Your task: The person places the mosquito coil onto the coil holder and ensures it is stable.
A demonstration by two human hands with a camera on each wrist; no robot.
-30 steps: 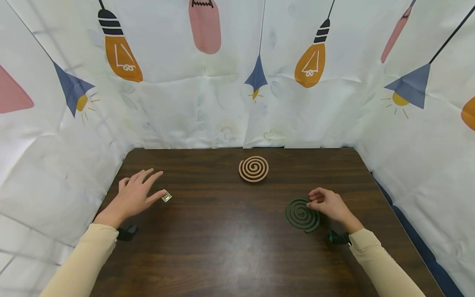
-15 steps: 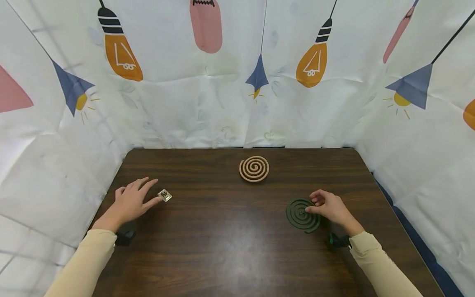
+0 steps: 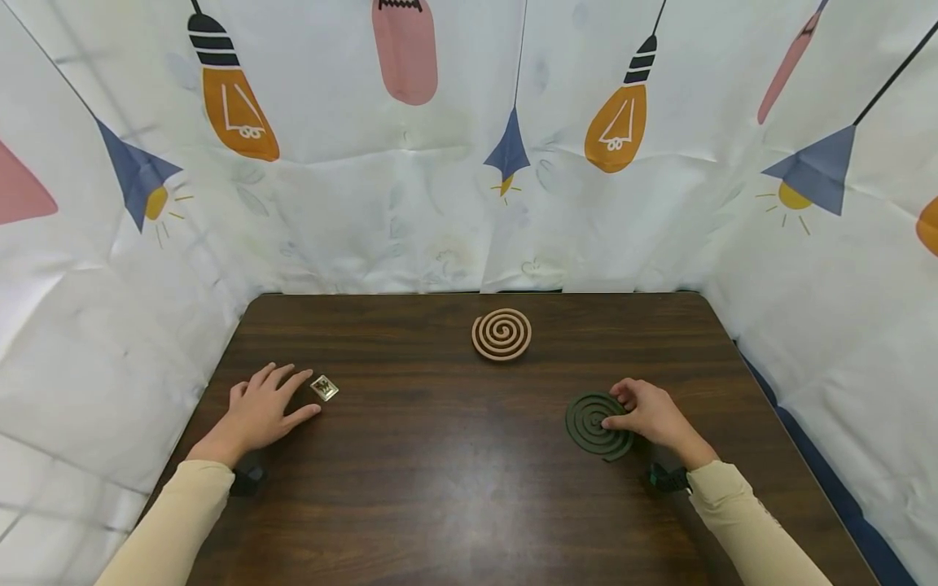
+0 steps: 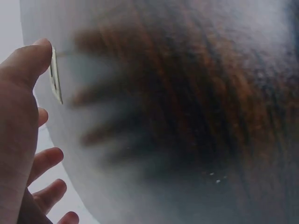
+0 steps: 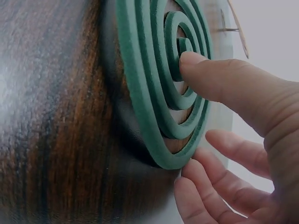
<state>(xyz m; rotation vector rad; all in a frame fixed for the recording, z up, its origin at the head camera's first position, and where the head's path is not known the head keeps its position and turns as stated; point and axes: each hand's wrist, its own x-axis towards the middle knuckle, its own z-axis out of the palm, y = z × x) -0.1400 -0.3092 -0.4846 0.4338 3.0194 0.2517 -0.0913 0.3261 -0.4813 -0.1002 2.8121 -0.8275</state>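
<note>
Green, flat and wound in a spiral, a matte coil [image 3: 592,426] lies on the right part of the dark brown wood-grain worktop [image 3: 469,464], with the person's right hand [image 3: 648,411] at it. Its thumb reaches over the rings to the middle and appears to touch there, while the other fingers bend at the outer edge; whether they pinch the coil or merely rest against it, I cannot tell. This spread, centre to rim, probably suits a thin spiral whose separate rings look easy to flex or snap: contact at two places would steady it better than a tug on one ring. The left hand [image 3: 256,413] holds nothing; its fingers are parted and slightly bent, thumb and index finger pointing to either side of a small, pale, shiny square plate [image 3: 325,388], seemingly metal, set cornerwise on the worktop. Fingertips rather than palm seem nearest it presumably because so small and flat a piece offers little else to take hold of; actual contact is unclear. Well apart from both hands, a tan spiral coil [image 3: 501,334] lies near the far edge, perhaps there to leave the near and middle space free. White lamp-printed fabric [image 3: 425,220] hangs behind.
</note>
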